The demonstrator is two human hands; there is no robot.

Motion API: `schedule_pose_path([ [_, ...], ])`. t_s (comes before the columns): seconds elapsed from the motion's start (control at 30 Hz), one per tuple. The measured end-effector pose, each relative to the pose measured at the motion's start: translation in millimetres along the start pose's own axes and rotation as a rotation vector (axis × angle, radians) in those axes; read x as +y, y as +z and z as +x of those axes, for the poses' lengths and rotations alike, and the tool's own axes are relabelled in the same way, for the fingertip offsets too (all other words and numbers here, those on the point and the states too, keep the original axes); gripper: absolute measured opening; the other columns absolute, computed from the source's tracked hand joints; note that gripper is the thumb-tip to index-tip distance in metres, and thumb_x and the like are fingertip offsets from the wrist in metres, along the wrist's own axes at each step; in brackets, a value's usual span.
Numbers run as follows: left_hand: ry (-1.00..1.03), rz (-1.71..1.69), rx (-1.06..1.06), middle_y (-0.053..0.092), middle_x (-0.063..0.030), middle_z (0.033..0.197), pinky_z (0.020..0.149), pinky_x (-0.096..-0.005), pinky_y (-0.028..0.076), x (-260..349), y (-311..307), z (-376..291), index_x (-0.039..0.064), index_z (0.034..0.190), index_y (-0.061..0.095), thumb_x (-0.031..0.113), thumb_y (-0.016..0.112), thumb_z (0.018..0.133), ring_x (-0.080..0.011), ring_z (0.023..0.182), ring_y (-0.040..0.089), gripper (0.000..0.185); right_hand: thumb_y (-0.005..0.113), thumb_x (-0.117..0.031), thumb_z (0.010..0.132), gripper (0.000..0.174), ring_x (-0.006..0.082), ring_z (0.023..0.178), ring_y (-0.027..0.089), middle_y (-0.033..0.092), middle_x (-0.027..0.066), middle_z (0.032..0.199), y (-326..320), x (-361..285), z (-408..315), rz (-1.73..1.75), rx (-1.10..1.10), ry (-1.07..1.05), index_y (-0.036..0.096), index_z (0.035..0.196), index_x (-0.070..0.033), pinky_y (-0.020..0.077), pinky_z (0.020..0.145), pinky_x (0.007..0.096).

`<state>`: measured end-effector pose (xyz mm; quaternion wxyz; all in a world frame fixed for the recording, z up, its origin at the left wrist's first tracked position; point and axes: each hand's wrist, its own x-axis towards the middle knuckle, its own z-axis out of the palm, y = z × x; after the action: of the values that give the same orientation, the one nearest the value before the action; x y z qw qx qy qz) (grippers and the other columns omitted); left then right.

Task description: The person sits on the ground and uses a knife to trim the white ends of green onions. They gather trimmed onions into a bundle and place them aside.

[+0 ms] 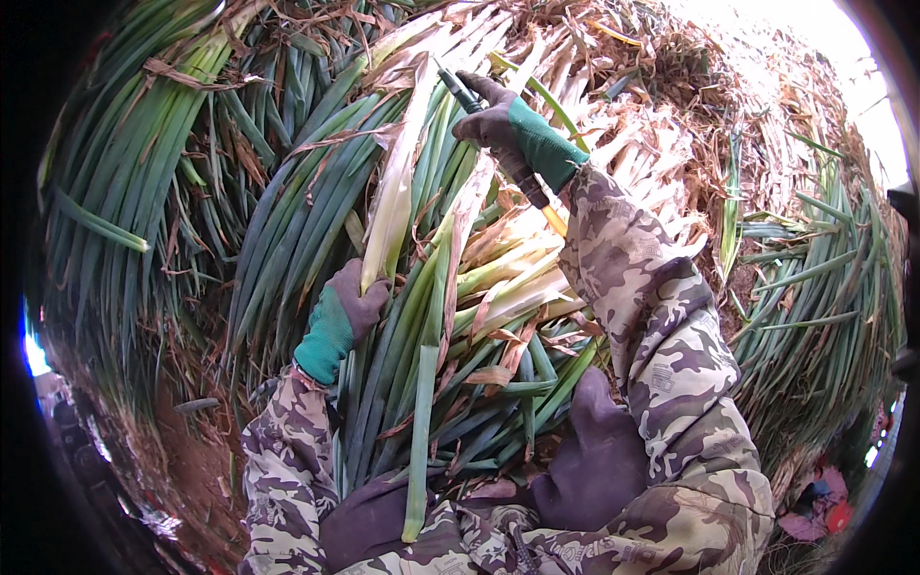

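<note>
My left hand, in a green and dark-coated work glove, grips a long leek-like green onion. Its pale shank rises up and away from the fist, while green leaves hang towards my lap. In the matching glove, my right hand holds a slim dark nozzle tool, which looks like an air blow gun. Its thin tip points to the upper left, close to the pale end of the held onion. A yellow hose leaves the tool's rear and disappears behind my camouflage sleeve.
Heaped green onions surround me at left, with stripped-looking white shanks beyond my right hand. Dry husks cover the upper right. More green leaves lie at right. Bare brown soil shows at lower left.
</note>
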<state>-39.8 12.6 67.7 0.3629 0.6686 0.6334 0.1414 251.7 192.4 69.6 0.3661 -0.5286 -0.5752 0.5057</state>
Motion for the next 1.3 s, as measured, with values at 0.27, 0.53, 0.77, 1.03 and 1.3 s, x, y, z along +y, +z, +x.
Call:
schedule_pose_path([
  [0.27,-0.085,-0.140,-0.116,0.060,-0.0145,0.080,0.068,-0.0350,0.047,0.4,-10.5,2.4,-0.003,0.092,0.059,0.019,0.053,0.081,-0.0230,0.070,0.056,0.026,0.077,-0.003,0.065,0.090,0.0127,0.062,0.058,0.062,0.0062,0.087,0.7,-5.0,-34.1,0.194,-0.119,0.153,0.043,0.148,-0.009,0.0483,0.051,0.0294],
  [0.53,-0.064,-0.621,-0.314,0.063,-0.0158,0.093,0.077,-0.0313,0.049,-31.3,-15.2,15.4,-0.006,0.100,0.059,0.015,0.051,0.086,-0.0197,0.084,0.059,0.027,0.076,-0.004,0.068,0.086,0.0099,0.059,0.057,0.063,0.0042,0.080,-0.9,-3.2,24.9,0.076,0.017,0.028,0.045,0.148,-0.010,0.0476,0.052,0.0265],
  [0.77,0.380,-0.359,-0.288,0.061,-0.0181,0.098,0.076,-0.0314,0.050,-58.1,-17.5,20.9,-0.008,0.096,0.059,0.007,0.049,0.086,-0.0219,0.083,0.059,0.020,0.078,-0.009,0.063,0.088,0.0132,0.066,0.062,0.066,0.0068,0.090,-2.1,8.2,50.7,-0.017,0.093,0.059,0.048,0.146,-0.012,0.0517,0.057,0.0292],
  [1.03,0.379,0.050,0.088,0.067,-0.0187,0.089,0.072,-0.0418,0.049,8.1,-22.3,13.7,-0.003,0.101,0.065,0.015,0.059,0.075,-0.0294,0.078,0.059,0.033,0.084,-0.005,0.066,0.091,0.0111,0.057,0.058,0.062,0.0044,0.076,-37.4,-20.3,1.6,0.296,0.002,-0.011,0.045,0.147,-0.016,0.0484,0.048,0.0277],
  [1.3,0.008,-0.374,-0.534,0.060,-0.0311,0.119,0.097,-0.0443,0.048,40.2,83.2,93.0,-0.005,0.126,0.055,0.041,0.061,0.089,-0.0388,0.113,0.061,0.060,0.077,0.005,0.072,0.087,0.0104,0.067,0.061,0.066,0.0056,0.092,-58.5,-37.8,-83.5,0.674,-0.160,-0.033,0.041,0.149,-0.015,0.0456,0.057,0.0241],
])
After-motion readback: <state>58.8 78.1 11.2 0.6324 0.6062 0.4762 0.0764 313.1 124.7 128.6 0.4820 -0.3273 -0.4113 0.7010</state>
